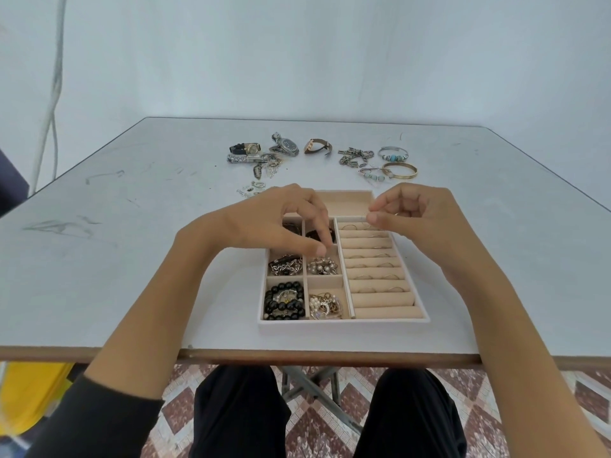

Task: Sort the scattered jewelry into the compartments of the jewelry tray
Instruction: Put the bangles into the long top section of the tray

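Note:
A beige jewelry tray (344,326) lies near the table's front edge. Its small left compartments hold black bead bracelets (284,300), silver chains (286,264), pearl earrings (322,266) and mixed gold pieces (325,306). Thin rings sit in the ring rolls (377,276) on the right. My left hand (281,223) points down over the pearl earring compartment, thumb and forefinger pinched on a tiny earring. Over the far end of the ring rolls, my right hand (416,213) is curled and pinches a thin ring.
Behind the tray lie scattered pieces: three watches (286,147), pendants (267,166), small earrings (251,188), a chain pile (355,157), a beaded bangle (393,153) and a gold bangle (400,170). The table's front edge is close to the tray.

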